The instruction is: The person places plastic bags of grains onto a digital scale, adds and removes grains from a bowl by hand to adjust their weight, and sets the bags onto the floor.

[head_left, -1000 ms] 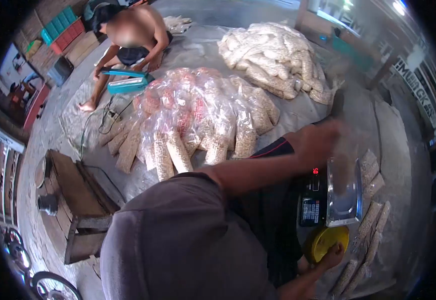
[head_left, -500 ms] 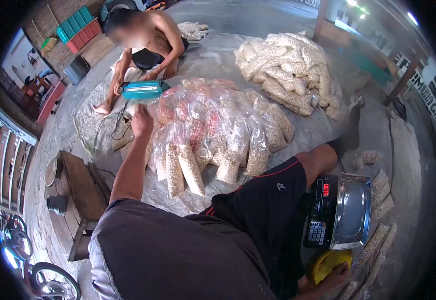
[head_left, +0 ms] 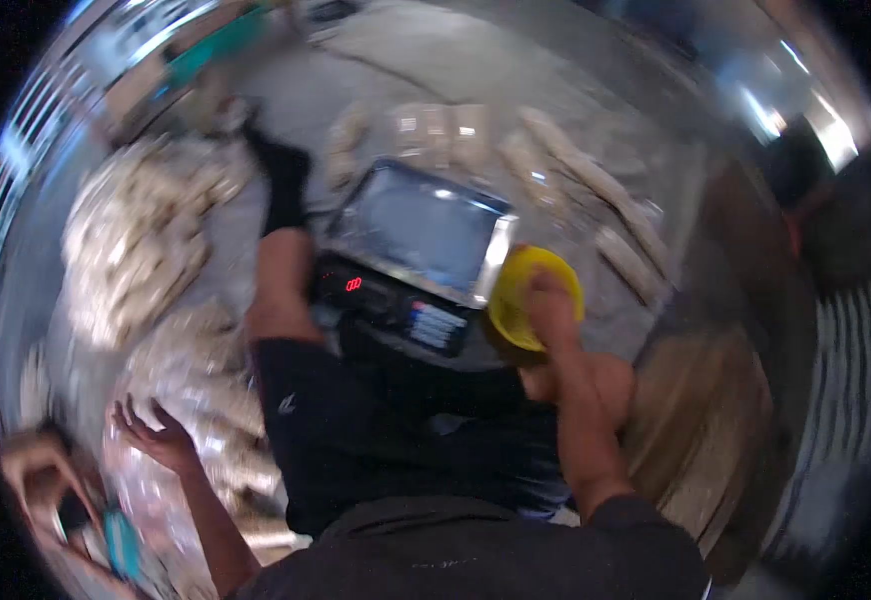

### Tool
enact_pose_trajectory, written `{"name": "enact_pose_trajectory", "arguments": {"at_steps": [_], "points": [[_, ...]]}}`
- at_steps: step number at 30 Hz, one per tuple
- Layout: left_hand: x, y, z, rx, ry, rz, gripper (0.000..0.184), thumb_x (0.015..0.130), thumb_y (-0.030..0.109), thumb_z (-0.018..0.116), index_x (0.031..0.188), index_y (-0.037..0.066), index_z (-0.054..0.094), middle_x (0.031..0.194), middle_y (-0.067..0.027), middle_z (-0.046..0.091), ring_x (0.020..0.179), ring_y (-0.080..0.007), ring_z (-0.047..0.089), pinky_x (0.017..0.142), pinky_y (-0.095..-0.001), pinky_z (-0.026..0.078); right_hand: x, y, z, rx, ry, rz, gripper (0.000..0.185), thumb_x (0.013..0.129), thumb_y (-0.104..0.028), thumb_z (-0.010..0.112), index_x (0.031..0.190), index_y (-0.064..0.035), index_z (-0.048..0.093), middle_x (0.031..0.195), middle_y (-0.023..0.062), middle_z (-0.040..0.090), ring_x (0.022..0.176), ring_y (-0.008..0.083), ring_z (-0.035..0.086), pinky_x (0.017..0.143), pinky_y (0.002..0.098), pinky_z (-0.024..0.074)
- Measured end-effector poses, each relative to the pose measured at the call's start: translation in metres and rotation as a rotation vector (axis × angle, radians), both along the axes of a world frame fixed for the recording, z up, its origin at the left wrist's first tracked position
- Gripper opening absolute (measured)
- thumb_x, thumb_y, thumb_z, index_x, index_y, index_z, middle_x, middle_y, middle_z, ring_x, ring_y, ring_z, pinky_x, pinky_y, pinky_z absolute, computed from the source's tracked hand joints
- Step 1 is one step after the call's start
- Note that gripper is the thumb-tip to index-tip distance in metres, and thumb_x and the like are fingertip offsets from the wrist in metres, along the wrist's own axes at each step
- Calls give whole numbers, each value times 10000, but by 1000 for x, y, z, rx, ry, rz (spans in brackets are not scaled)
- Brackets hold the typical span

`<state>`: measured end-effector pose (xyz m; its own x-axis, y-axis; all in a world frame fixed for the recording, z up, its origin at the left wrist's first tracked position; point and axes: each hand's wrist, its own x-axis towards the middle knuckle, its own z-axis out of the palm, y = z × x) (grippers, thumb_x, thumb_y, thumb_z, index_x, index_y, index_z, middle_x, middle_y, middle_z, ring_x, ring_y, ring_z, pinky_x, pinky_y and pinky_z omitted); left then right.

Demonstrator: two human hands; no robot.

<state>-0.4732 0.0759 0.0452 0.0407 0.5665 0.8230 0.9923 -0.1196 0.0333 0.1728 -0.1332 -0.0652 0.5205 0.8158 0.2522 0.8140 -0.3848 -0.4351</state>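
Observation:
My left hand is open, its fingers spread over the heap of clear plastic bags filled with pale pieces. It grips none of them. My right hand is at the yellow tub, reaching over or into it; its fingers are smeared by motion, and whatever they hold cannot be made out. Beside the tub stands a black digital scale with a red display, a keypad and a shiny metal tray. The tray carries nothing visible.
Filled bags and long filled tubes lie beyond the scale. A larger pile of bags is at the left. Another person sits at lower left near a teal device. Wooden boards stand at right.
The head view has swung right toward the scale and blurred. My left hand has gone from closed near the teal device to open over the bags. My right hand stays by the tub.

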Motion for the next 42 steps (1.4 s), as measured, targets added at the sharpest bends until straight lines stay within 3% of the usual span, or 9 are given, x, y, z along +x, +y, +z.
{"name": "enact_pose_trajectory", "arguments": {"at_steps": [1, 7, 14, 18, 25, 29, 32, 37, 42], "points": [[37, 20, -16, -140, -82, -181, 364, 966, 174, 637, 1294, 23, 589, 1346, -230, 554, 1296, -425, 492, 1081, -509, 406, -33, 5, 52, -400, 5, -92, 269, 927, -237, 657, 1121, -52, 679, 1022, 162, 691, 927, 327, 681, 831, 395, 539], [223, 105, -62, -1135, 55, -331, 588, 1026, 412, 427, 1423, -21, 432, 1295, -331, 556, 1158, -508, 571, 970, -533, 473, -35, -9, 88, 146, 127, -251, 284, 903, -332, 699, 1020, -74, 723, 974, 148, 717, 871, 327, 701, 760, 401, 558], [284, 152, -77, -1126, 107, -220, 682, 1026, 439, 395, 1543, 30, 218, 1299, -396, 505, 1123, -557, 561, 953, -569, 469, 115, 2, 77, 35, 422, -369, 271, 951, -295, 640, 1033, -45, 706, 947, 155, 728, 714, 256, 703, 705, 374, 560], [278, 161, -74, -1154, 37, -243, 702, 1027, 503, 364, 1531, 24, 267, 1323, -383, 500, 1192, -553, 515, 991, -575, 434, 266, 14, 9, 575, 1326, -585, 194, 989, -276, 607, 1025, -96, 670, 846, 86, 670, 657, 195, 638, 630, 303, 535], [282, 190, -92, -1128, 51, -240, 727, 1037, 523, 322, 1511, -26, 291, 1366, -389, 473, 1239, -553, 476, 1033, -551, 400, 445, 33, -19, 366, 365, -1254, 429, 940, -393, 690, 1054, 20, 665, 709, 86, 615, 540, 164, 558, 450, 316, 434], [269, 209, -111, -1144, 161, -210, 724, 1040, 507, 321, 1501, -51, 292, 1358, -402, 468, 1236, -551, 479, 1045, -547, 398, 464, 30, -35, 412, 764, -952, 430, 906, -364, 732, 1059, 28, 648, 818, 129, 693, 618, 213, 645, 549, 375, 507], [233, 223, -141, -1066, 346, -302, 736, 1039, 499, 321, 1506, -65, 260, 1357, -401, 471, 1225, -549, 493, 1049, -545, 403, 437, 35, -7, 329, 251, -771, 315, 956, -306, 670, 892, 2, 656, 704, 85, 666, 595, 181, 639, 554, 346, 511], [295, 188, -81, -1214, 113, -148, 734, 1018, 472, 367, 1507, -60, 235, 1343, -388, 501, 1199, -561, 521, 1022, -565, 431, 281, 45, 167, 668, -76, -362, 215, 997, -204, 608, 910, -13, 656, 743, 56, 647, 585, 146, 615, 571, 302, 517], [287, 183, -86, -1149, -13, -166, 730, 995, 477, 431, 1473, -58, 294, 1281, -410, 529, 1127, -552, 567, 984, -580, 456, 140, 61, 267, 1070, 429, -193, 107, 987, -146, 618, 993, -43, 645, 740, 9, 559, 597, 121, 535, 549, 279, 489]]}}
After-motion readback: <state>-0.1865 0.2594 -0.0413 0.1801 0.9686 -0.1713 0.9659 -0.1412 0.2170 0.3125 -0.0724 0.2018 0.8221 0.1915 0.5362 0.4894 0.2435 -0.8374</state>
